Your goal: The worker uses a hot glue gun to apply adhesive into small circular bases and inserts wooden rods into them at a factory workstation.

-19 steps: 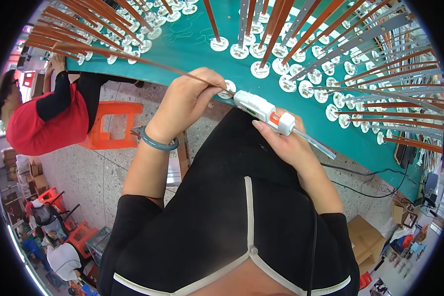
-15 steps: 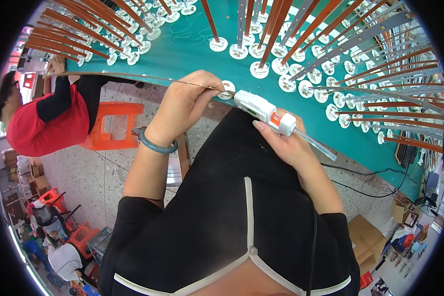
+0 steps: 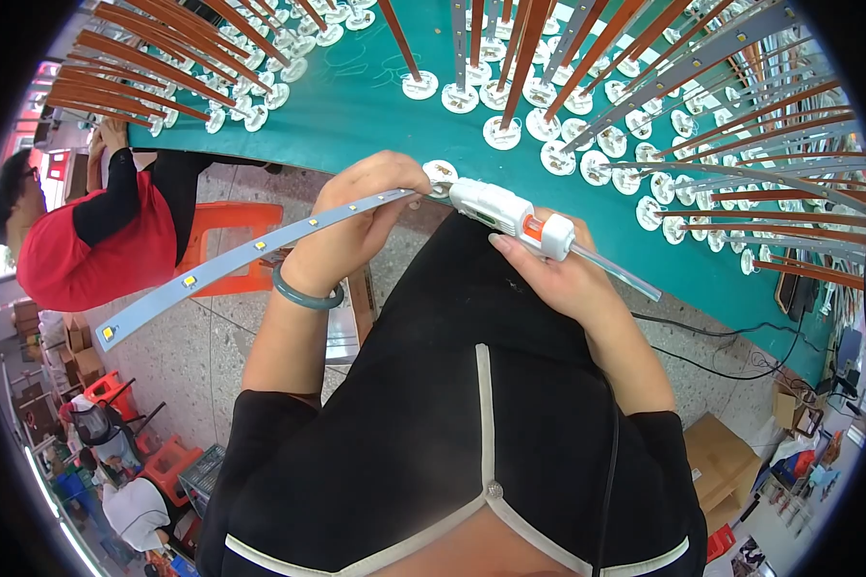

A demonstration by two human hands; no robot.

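Note:
My left hand (image 3: 366, 204) is closed on one end of a grey LED strip (image 3: 223, 263) dotted with small yellow chips; its free end reaches out to the lower left. Just beyond those fingertips lies a white disc base (image 3: 441, 173) at the table's near edge. In my right hand (image 3: 560, 279) is a white glue gun (image 3: 496, 207), with a clear glue stick (image 3: 616, 270) poking out of its back. The gun's nozzle meets the strip's end beside the disc; whether they touch is too small to tell.
The green table (image 3: 356, 106) carries many white discs with upright strips (image 3: 520, 72), brown or grey, crowding the right and far left. A black cord (image 3: 702, 335) hangs at the right. A person in red (image 3: 96, 231) sits by an orange stool (image 3: 226, 236) at left.
The LED strip has turned from edge-on to showing its chip-dotted face, and its free end has swung down toward me. My left hand has rolled slightly; the glue gun has barely shifted.

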